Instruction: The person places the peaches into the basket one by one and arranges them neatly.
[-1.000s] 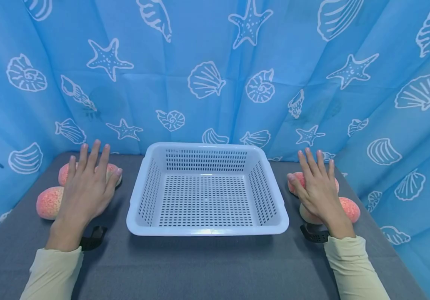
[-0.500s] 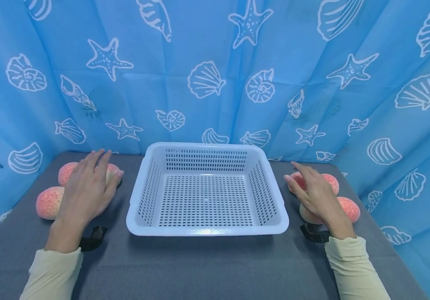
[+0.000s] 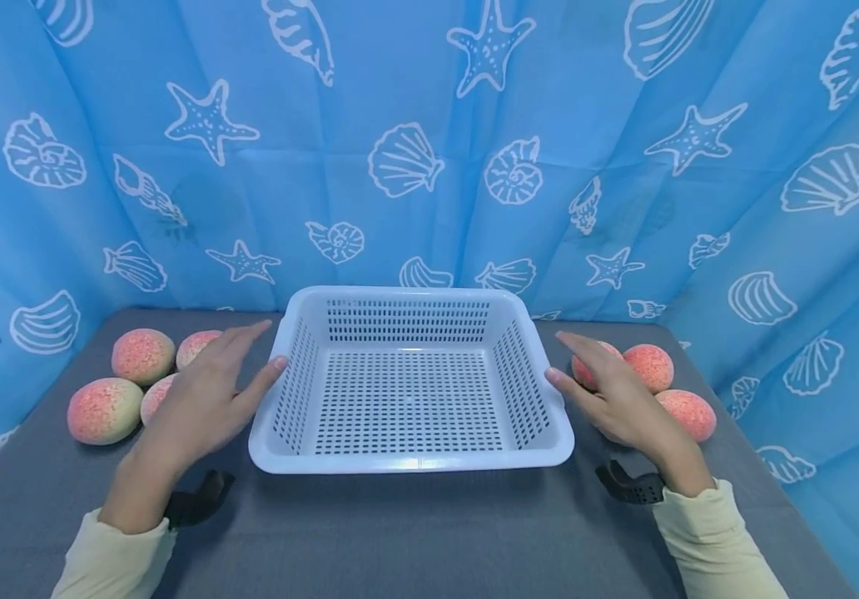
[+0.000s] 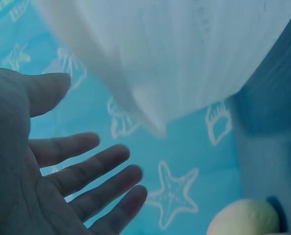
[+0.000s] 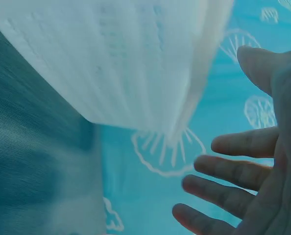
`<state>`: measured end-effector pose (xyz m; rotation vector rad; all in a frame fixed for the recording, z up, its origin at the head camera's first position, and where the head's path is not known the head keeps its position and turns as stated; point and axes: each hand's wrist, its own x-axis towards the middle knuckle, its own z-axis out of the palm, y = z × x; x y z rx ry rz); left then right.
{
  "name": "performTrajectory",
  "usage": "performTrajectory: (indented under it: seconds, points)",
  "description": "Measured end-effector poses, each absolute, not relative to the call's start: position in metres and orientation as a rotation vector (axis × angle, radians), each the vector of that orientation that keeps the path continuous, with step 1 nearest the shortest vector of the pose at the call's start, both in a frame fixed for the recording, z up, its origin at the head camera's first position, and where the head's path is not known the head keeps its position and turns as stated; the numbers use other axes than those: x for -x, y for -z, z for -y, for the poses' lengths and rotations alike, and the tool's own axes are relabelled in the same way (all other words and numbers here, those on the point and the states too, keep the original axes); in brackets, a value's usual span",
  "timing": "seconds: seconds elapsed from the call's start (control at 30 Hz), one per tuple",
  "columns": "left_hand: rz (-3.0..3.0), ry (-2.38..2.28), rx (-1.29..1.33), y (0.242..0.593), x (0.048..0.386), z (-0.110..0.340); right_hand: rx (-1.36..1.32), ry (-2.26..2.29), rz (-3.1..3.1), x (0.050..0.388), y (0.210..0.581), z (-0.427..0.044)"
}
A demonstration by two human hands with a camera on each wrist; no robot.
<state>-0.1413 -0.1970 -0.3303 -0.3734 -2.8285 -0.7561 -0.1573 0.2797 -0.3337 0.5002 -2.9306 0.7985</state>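
Blue shell-print fabric curtain (image 3: 429, 83) is hung behind grey cloth-covered table (image 3: 414, 532); white rectangular perforated plastic basket (image 3: 410, 462) is set at ctr. L hand (image 3: 205, 408) (approx. 9 o'clock) & R hand (image 3: 624, 408) (approx. 3 o'clock) are held wide, fingers spread, just beside it; pink-yellow rounded fruits (image 3: 104, 411) are seen nr. each.

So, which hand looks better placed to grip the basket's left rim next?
Left, most likely: the left hand is beside the basket's left rim and holds nothing, while the right hand is over by the opposite rim.
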Motion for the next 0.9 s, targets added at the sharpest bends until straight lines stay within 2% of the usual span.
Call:
performTrajectory:
  seconds: [0.23, 0.57, 0.9]
  points:
    - [2.896, 0.727, 0.442, 0.347, 0.127, 0.185, -0.685, -0.892, 2.963, 0.134, 0.353, -0.275]
    - [3.011, 0.744, 0.464, 0.358, 0.118, 0.183, -0.66, -0.939, 2.947, 0.129, 0.37, -0.268]
    - [2.986, 0.767, 0.494, 0.36, 0.115, 0.185, -0.675, -0.974, 2.92, 0.129, 0.372, -0.268]
